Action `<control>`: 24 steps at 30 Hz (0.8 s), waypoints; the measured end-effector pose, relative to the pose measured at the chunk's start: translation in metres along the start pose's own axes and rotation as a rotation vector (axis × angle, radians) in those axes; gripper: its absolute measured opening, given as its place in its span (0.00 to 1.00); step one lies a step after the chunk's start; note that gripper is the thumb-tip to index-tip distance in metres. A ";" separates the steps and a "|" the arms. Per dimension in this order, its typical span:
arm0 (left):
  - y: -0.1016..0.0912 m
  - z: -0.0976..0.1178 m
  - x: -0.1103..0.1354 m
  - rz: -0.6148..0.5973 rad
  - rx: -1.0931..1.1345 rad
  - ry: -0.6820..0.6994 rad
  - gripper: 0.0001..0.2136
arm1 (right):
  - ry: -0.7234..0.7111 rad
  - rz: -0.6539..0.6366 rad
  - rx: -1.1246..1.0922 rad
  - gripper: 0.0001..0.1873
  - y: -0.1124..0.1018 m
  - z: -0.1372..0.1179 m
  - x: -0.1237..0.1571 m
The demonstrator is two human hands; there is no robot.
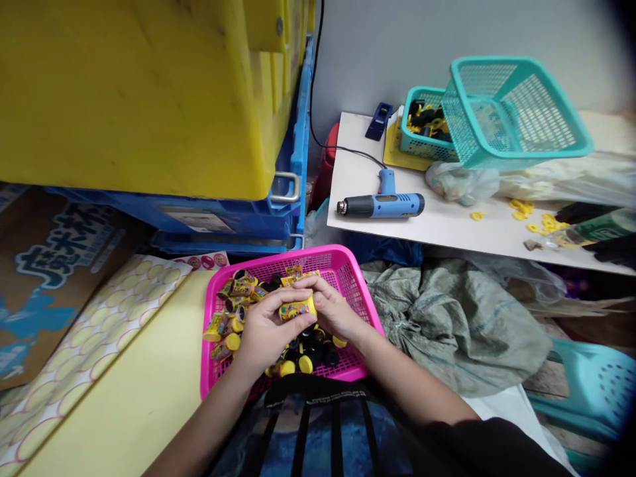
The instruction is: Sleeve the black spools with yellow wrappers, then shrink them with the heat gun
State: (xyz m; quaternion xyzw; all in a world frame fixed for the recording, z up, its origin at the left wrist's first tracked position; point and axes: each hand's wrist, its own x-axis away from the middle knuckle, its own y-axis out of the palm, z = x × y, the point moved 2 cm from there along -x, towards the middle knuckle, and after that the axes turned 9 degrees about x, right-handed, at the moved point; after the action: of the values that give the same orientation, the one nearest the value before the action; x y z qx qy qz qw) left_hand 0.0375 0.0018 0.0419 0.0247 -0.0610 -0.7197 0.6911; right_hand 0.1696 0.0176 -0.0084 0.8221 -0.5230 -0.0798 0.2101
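My left hand (273,328) is wrapped round a small yellow bottle (294,310) with a colourful printed label, held lying sideways. My right hand (335,310) pinches the yellow-capped end of the same bottle. Both hands are just above a pink plastic basket (365,298). Inside the basket, labelled yellow bottles (243,286) lie mostly at the left and back. Black pieces (313,348) and yellow caps (305,364) lie nearer to me, partly under my hands.
On the white table (342,165) lies a blue heat gun (382,204), with yellow rings (521,209) farther right. A teal basket (521,156) leans on a smaller filled basket (412,142). Stacked crates (223,222) stand at the left; a sheet of round stickers (99,338) lies below them.
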 end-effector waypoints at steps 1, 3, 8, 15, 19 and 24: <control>0.000 0.000 0.000 0.009 -0.023 0.012 0.10 | -0.017 0.023 0.016 0.25 0.001 0.002 0.000; 0.001 0.000 0.002 0.024 -0.055 0.035 0.10 | -0.060 0.058 0.055 0.25 0.002 0.004 0.000; 0.004 -0.012 0.006 -0.013 0.072 -0.034 0.10 | -0.069 0.022 0.040 0.27 0.002 0.004 -0.001; -0.038 -0.009 0.013 0.038 -0.084 -0.076 0.17 | -0.120 0.217 0.444 0.20 -0.044 -0.052 0.005; -0.088 0.001 0.019 0.220 -0.489 0.055 0.15 | -0.070 0.143 1.095 0.09 -0.062 -0.080 0.016; -0.101 -0.023 0.025 0.073 -0.905 0.064 0.14 | 0.148 -0.507 1.850 0.07 -0.049 -0.043 0.036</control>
State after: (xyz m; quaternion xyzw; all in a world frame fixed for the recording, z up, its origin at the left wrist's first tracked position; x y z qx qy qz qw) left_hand -0.0613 -0.0205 0.0084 -0.2596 0.2802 -0.6479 0.6590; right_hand 0.2412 0.0144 0.0119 0.7542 -0.1711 0.3732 -0.5125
